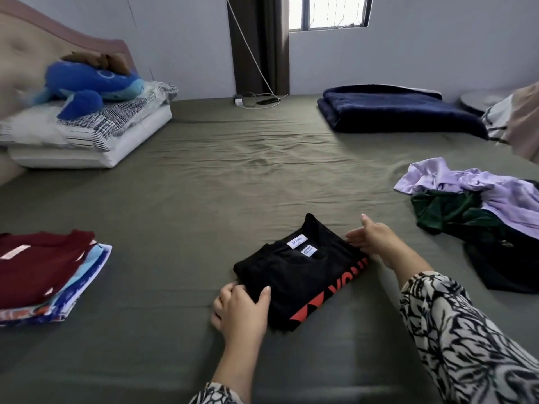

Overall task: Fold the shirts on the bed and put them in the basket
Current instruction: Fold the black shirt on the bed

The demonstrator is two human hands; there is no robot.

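A folded black shirt (300, 275) is being held on the bed (204, 185), its near corner pinched by the left hand (242, 309). Its far edge is being touched by the right hand (372, 237), fingers loosely extended. Folded shirts (46, 275) are lying stacked at left.

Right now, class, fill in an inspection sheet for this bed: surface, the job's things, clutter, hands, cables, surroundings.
Surface: olive bed sheet, wrinkled mid-bed.
Job's things: black shirt folded, red print showing; folded stack with a maroon shirt on top at left; unfolded pile of lilac, green and dark clothes at right. Basket: nothing seen.
Clutter: blue plush toy on pillows; folded navy blanket.
Hands: left hand grips the black shirt's near corner; right hand touches its far edge, fingers fairly straight.
Cables: white cable running down to a charger at the far bed edge.
Surroundings: grey wall, dark curtain, window, padded headboard.
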